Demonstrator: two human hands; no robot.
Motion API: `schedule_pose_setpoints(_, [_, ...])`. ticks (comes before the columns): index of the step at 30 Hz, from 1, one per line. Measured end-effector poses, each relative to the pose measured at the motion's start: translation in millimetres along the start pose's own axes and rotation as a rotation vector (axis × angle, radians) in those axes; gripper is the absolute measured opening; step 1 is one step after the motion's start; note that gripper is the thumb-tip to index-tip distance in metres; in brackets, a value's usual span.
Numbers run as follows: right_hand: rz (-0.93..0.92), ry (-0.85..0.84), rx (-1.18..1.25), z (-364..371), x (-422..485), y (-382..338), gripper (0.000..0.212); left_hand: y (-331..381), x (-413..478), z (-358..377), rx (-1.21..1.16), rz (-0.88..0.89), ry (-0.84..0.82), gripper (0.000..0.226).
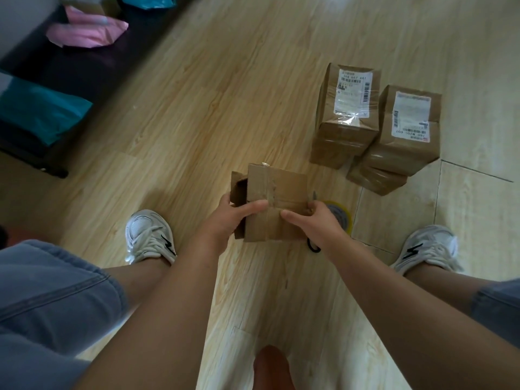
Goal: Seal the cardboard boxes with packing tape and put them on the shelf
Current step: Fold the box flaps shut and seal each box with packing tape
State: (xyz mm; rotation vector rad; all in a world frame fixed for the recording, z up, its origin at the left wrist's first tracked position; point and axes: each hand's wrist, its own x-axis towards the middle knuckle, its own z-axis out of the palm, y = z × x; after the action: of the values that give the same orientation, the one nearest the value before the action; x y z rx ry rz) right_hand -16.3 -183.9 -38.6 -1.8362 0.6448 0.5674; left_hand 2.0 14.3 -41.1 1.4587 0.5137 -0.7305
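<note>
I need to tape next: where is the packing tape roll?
Head view, right of centre: the tape roll lies on the floor, partly hidden behind the right hand, beside the held box.

wood-look plank floor [197,108], meeting pale tiles [464,206] at right. white laced sneakers with black zigzag marks: left sneaker [149,235], right sneaker [427,246], set well apart. blue denim shorts [42,291] at lower left. upper left: dark low unit [84,68] carrying crumpled pink bag [87,32] and teal bag [42,108].
</note>
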Motion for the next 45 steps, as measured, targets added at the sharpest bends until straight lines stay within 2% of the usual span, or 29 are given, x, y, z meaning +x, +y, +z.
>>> schedule_pose_setpoints(3, [0.003,0.017,0.017,-1.7,1.2,-3.0,0.052,2.1,4.1,-0.3,-0.049,0.012,0.116,0.088])
schedule_pose_setpoints(8, [0.022,0.017,0.137,-4.2,4.7,-7.1,0.021,5.7,3.9,-5.9,-0.147,-0.059,0.23,0.037])
schedule_pose_setpoints(11, [-0.001,-0.014,0.153,-6.0,4.5,-10.9,0.008,8.6,0.2,-5.5,-0.186,-0.119,0.228,0.033])
schedule_pose_setpoints(16, [-0.002,-0.037,0.176,-7.5,2.2,-11.6,0.008,15.3,-7.7,-0.8,-0.226,-0.164,0.237,0.023])
schedule_pose_setpoints(23, [-0.061,-0.081,0.159,-7.4,1.4,-10.3,0.028,16.5,-10.7,0.7,-0.278,-0.228,0.316,0.031])
schedule_pose_setpoints(29, [-0.113,-0.039,0.049,-6.6,2.7,-8.6,0.036,18.7,-6.7,-1.3,-0.309,-0.144,0.32,0.048])
schedule_pose_setpoints(31, [-0.107,-0.032,0.0,-5.8,3.0,-7.0,0.031,19.7,-4.4,-2.4,-0.315,-0.105,0.318,0.042])
schedule_pose_setpoints(33, [-0.086,-0.041,-0.066,-5.3,2.0,-4.8,0.029,20.8,-3.4,-2.4,-0.243,-0.092,0.324,0.025])
schedule_pose_setpoints(36, [-0.06,-0.099,-0.145,-3.4,-0.8,-4.3,0.039,22.5,-4.0,1.4,-0.198,-0.066,0.362,0.011])
schedule_pose_setpoints(40, [-0.052,-0.204,-0.202,2.9,-7.8,-10.9,0.058,22.0,-5.7,11.5,-0.163,0.015,0.405,0.012])
schedule_pose_setpoints(42, [-0.029,-0.189,-0.194,6.8,-8.8,-10.3,0.065,19.8,-5.6,14.6,-0.1,0.036,0.399,0.007])
schedule_pose_setpoints(43, [-0.021,-0.161,-0.197,8.2,-9.0,-9.5,0.065,18.9,-5.9,15.7,-0.087,0.039,0.383,0.007])
schedule_pose_setpoints(45, [-0.018,-0.087,-0.197,9.7,-6.2,-7.8,0.051,17.3,-5.6,17.4,-0.074,0.054,0.33,0.014])
